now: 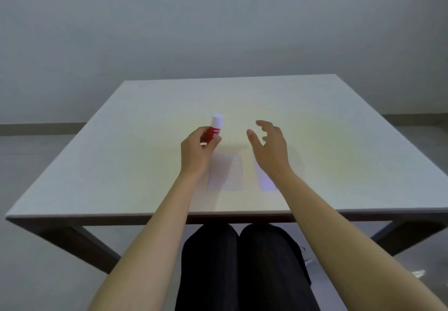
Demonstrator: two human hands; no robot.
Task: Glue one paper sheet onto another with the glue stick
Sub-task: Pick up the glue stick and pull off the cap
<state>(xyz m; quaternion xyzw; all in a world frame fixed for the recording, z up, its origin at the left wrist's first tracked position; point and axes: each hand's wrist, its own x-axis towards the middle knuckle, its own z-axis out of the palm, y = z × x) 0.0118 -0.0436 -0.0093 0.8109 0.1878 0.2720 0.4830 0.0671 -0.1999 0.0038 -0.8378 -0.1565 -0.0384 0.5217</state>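
My left hand (195,153) is raised over the table and grips a red glue stick (214,129) with a white cap; the cap is on and points up and away. To its right my right hand (269,144) hovers with fingers spread, holding nothing. Two small pale paper sheets lie side by side below the hands: the left sheet (228,173) is mostly visible, and the right sheet (265,181) is partly hidden under my right wrist.
The pale table (121,165) has its front edge close to my lap, and its corners slope off to left and right. A plain grey wall stands behind. My dark-trousered legs (242,262) sit under the table's front edge.
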